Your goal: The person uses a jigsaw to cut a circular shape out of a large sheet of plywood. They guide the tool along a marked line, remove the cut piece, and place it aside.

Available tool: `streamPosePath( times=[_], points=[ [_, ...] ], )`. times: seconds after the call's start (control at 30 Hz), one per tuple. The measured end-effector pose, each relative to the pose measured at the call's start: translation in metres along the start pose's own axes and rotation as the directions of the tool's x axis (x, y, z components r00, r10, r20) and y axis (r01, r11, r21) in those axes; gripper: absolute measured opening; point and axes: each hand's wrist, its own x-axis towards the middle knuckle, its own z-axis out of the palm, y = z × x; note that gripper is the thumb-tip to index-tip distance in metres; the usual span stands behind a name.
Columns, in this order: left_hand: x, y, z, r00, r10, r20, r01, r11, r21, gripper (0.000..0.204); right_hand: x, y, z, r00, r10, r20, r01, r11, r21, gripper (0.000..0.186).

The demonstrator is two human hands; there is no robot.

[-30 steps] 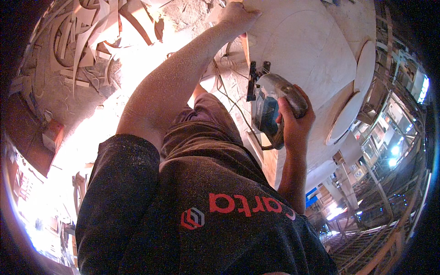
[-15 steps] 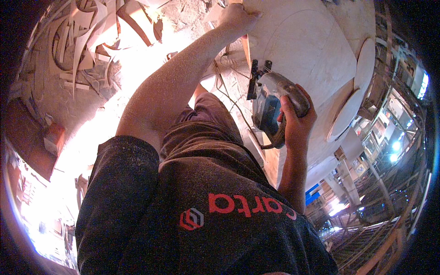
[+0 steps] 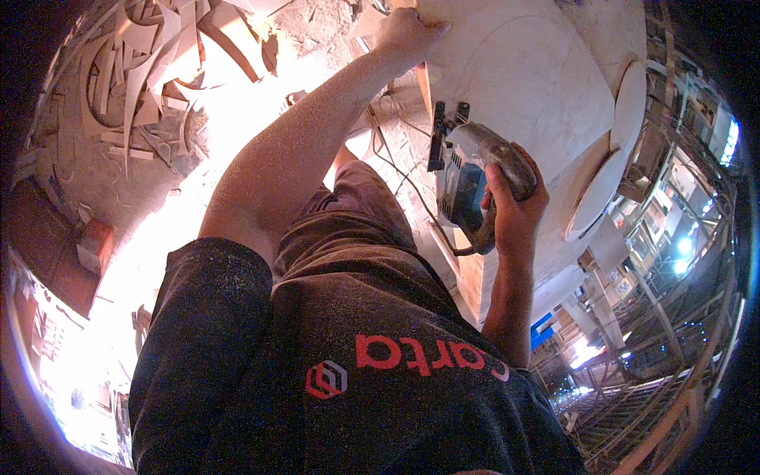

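My right hand [image 3: 518, 202] is closed around the handle of a jigsaw [image 3: 467, 170], a blue and dark grey power tool with a dusty body. The jigsaw is tilted at the near left edge of a pale plywood sheet [image 3: 530, 87], its black base plate [image 3: 436, 136] turned to the left. A dark cord [image 3: 427, 207] hangs from the tool and runs along the sheet's edge. Farther off, my left hand [image 3: 405, 33] grips the left edge of the plywood, fingers bent over it. A faint curved line is marked on the sheet. The blade is hard to make out.
Curved wood offcuts [image 3: 146, 75] lie heaped on the dusty floor at the far left. Round-edged pale panels [image 3: 594, 198] stick out beyond the sheet's right side. A reddish-brown block [image 3: 95, 245] stands at left. Strong sunlight washes out part of the floor.
Almost nothing differs. The view has shifted slightly; both hands keep their grips, and the jigsaw stays at the sheet's edge.
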Motion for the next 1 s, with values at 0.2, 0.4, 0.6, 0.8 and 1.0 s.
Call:
streamPosePath(
  times=[0.2, 0.4, 0.6, 0.8, 1.0],
  points=[
    [-0.005, 0.003, -0.002, 1.000, -0.026, -0.006, 0.026, 0.997, 0.068, 0.050, 0.002, -0.005, 0.001, 1.000, 0.014, -0.009, -0.014, 1.000, -0.003, 0.049],
    [-0.005, 0.003, -0.003, 1.000, 0.001, -0.017, 0.001, 0.997, 0.075, 0.049, 0.005, -0.006, 0.001, 1.000, 0.008, 0.004, -0.008, 1.000, -0.001, 0.048],
    [-0.005, 0.005, -0.004, 1.000, 0.009, 0.005, -0.009, 0.995, 0.098, 0.050, 0.004, -0.011, 0.003, 1.000, 0.014, -0.004, -0.014, 1.000, 0.000, 0.048],
    [-0.004, 0.007, -0.007, 1.000, -0.011, 0.021, 0.009, 0.996, 0.094, 0.052, 0.007, -0.013, 0.005, 1.000, 0.006, -0.005, -0.006, 1.000, 0.013, 0.047],
    [-0.008, 0.008, -0.005, 1.000, -0.009, -0.003, 0.009, 0.999, 0.052, 0.049, 0.008, -0.013, 0.004, 1.000, -0.013, -0.007, 0.013, 1.000, 0.014, 0.047]
  ],
)
